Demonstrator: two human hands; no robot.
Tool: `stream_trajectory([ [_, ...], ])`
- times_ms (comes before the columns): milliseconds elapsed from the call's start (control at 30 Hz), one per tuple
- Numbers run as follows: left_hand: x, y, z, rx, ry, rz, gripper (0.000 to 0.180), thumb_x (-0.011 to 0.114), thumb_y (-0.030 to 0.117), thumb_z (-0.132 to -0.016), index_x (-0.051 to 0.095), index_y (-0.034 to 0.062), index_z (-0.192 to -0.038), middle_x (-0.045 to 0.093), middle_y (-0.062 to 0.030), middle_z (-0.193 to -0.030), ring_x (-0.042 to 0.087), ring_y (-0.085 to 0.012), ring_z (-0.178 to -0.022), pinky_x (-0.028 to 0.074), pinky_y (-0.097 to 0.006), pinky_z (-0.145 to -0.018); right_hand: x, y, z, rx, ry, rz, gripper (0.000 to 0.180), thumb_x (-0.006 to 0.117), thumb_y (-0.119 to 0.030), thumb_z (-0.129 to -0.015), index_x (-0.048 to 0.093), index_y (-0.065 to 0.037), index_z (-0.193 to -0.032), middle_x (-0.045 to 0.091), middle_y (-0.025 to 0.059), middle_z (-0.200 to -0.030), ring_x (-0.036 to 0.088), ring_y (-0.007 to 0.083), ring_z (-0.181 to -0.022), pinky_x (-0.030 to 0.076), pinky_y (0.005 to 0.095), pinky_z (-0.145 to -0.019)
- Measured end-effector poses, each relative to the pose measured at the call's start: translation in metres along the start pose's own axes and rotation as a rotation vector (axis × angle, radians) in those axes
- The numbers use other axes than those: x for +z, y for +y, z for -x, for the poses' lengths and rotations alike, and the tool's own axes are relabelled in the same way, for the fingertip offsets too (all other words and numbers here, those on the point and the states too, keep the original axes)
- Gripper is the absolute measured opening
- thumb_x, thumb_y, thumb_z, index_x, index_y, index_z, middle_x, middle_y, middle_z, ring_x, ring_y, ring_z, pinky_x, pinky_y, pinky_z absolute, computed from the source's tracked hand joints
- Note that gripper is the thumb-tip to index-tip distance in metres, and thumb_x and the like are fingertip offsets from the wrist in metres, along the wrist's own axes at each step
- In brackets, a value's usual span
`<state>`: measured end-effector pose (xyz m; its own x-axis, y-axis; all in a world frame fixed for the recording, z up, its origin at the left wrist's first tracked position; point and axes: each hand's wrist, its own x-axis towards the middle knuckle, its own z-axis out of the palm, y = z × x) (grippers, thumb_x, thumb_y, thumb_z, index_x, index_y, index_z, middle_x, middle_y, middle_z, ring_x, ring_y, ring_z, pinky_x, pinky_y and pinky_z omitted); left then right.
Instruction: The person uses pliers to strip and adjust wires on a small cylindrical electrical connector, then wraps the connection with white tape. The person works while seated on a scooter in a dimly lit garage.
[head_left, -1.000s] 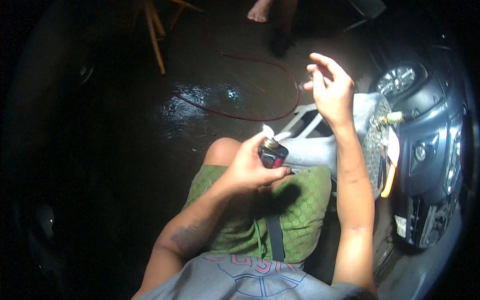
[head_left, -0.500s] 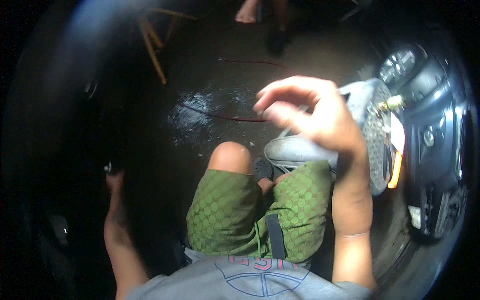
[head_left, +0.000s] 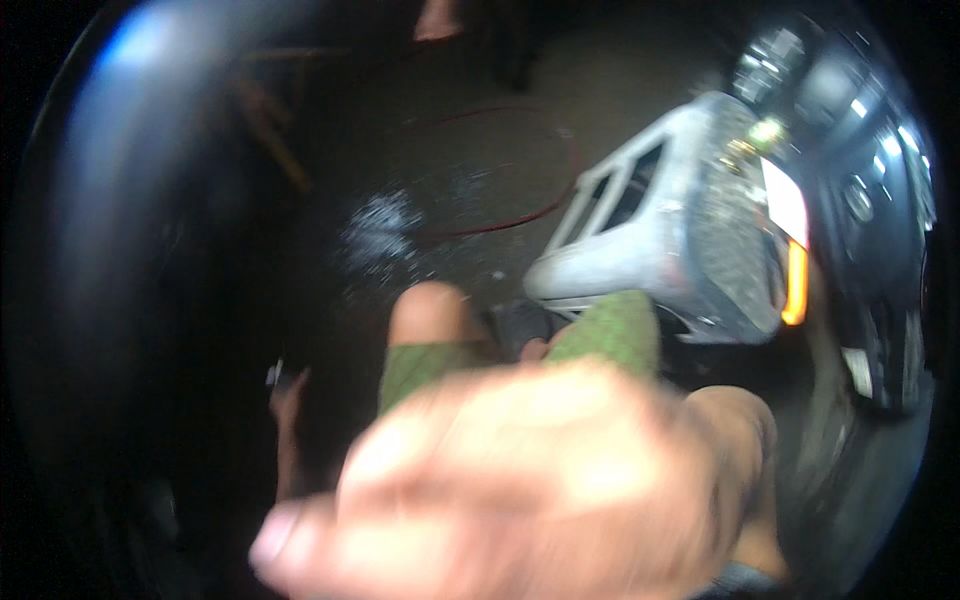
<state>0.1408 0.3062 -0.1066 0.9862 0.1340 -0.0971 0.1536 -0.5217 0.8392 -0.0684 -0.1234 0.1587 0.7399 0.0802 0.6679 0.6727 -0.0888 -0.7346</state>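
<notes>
My right hand [head_left: 530,480] looms large and blurred close in front of me, over my lap in green shorts [head_left: 610,340]. Its thumb points left; motion smears the fingers, and I cannot see anything in them. Low on the left, in shadow, my left hand [head_left: 288,392] is closed around a small shiny object [head_left: 274,374] too dim to name. Beyond my right knee stands a grey plastic stool [head_left: 680,235] with slotted sides. On its top lie small brass-coloured fittings [head_left: 738,152], a green-yellow piece [head_left: 768,133], a white sheet [head_left: 785,198] and an orange strip [head_left: 796,285].
A dark car [head_left: 870,250] takes up the right side. A thin red hose [head_left: 530,218] curls across the dark floor beside a wet, shiny patch [head_left: 380,225]. Yellow stand legs [head_left: 275,145] are at the far left. Another person's bare foot [head_left: 437,20] shows at the top.
My right hand has swung from above the stool down and left, close before me, uncovering the stool's slotted side. My left hand has shifted slightly right and down. The view has tilted.
</notes>
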Motion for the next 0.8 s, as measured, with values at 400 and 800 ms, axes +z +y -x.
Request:
stream_trajectory([
  [400, 0.253, 0.184, 0.048, 0.157, -0.408, 0.051, 0.052, 0.092, 0.023, -0.073, 0.07, 0.0025, -0.115, 0.079, -0.0227, -0.107, 0.078, -0.0344, -0.102, 0.061, -0.044, -0.09, 0.116, 0.085, 0.079, 0.209, -0.476, -0.068, 0.059, 0.074, -0.035, -0.1, 0.061, 0.0, -0.145, 0.059, 0.0242, -0.151, 0.057, 0.0419, -0.142, 0.045, 0.0562, -0.119],
  [800, 0.179, 0.118, 0.044, -0.068, -0.215, 0.162, 0.038, 0.094, 0.011, -0.082, 0.067, 0.0012, -0.107, 0.072, -0.0049, -0.082, 0.066, -0.0099, -0.063, 0.052, -0.028, -0.05, -0.012, 0.114, 0.103, 0.612, 0.158, 1.101, 0.061, 0.066, -0.028, -0.104, 0.053, 0.007, -0.151, 0.051, 0.0371, -0.154, 0.047, 0.0528, -0.146, 0.035, 0.0585, -0.125],
])
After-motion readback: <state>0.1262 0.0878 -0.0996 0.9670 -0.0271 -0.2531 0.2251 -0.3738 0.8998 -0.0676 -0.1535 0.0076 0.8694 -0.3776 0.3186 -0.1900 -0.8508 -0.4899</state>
